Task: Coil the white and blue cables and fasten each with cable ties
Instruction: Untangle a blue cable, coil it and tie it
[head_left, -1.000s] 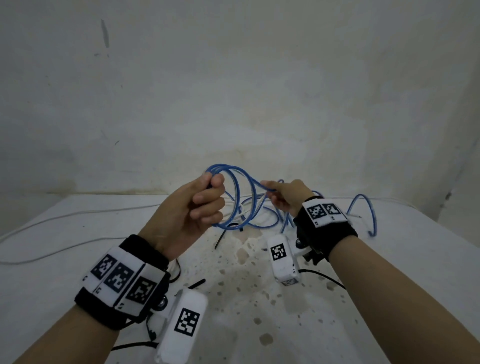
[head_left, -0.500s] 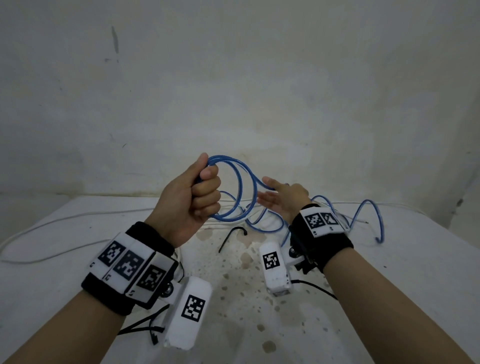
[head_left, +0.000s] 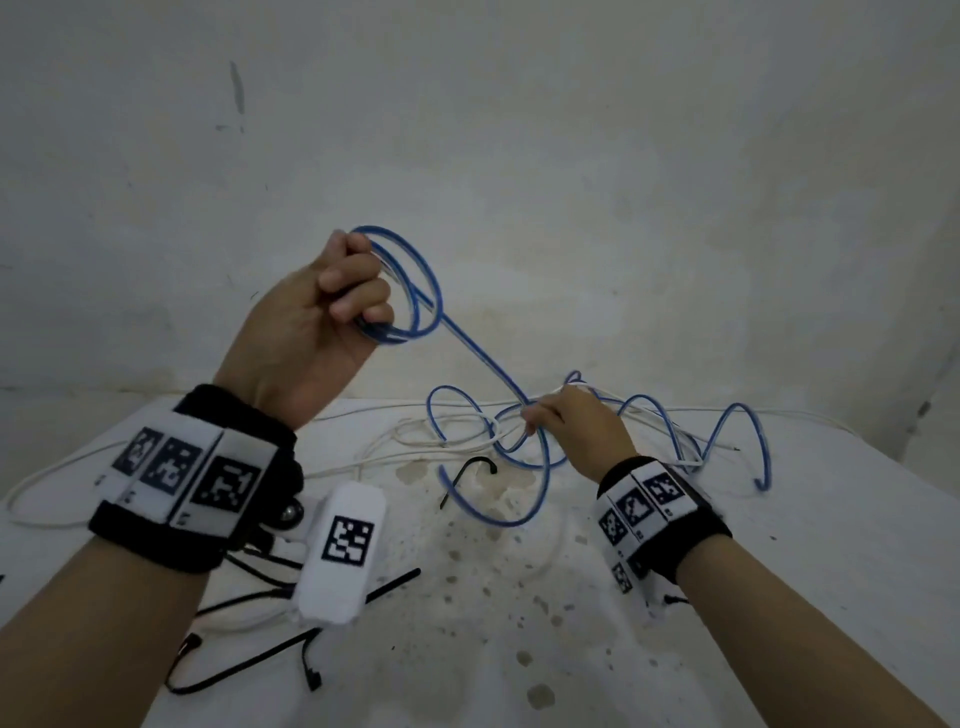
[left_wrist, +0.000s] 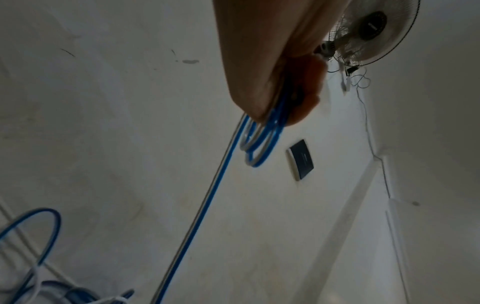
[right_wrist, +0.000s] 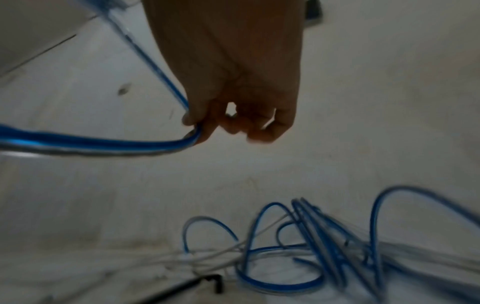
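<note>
My left hand (head_left: 332, 306) is raised above the table and grips a small coil of the blue cable (head_left: 415, 291) in its fist; the left wrist view shows the loops (left_wrist: 262, 144) hanging from the fingers. A taut blue strand (head_left: 478, 358) runs down to my right hand (head_left: 566, 421), which pinches it between thumb and forefinger (right_wrist: 197, 125) low over the table. The rest of the blue cable (head_left: 727, 436) lies in loose springy loops at the right. The white cable (head_left: 431, 441) lies tangled under it and trails off left. Black cable ties (head_left: 467, 475) lie on the table.
A stained white table (head_left: 519, 623) stands against a pale wall. More black cable ties (head_left: 244, 670) lie near its front left, below my left wrist. A wall fan (left_wrist: 369, 30) and a dark wall plate (left_wrist: 301, 159) show in the left wrist view.
My left hand rose higher with the coil. My right hand went from open beside the loops to down and right, pinching the blue strand, which is now stretched straight.
</note>
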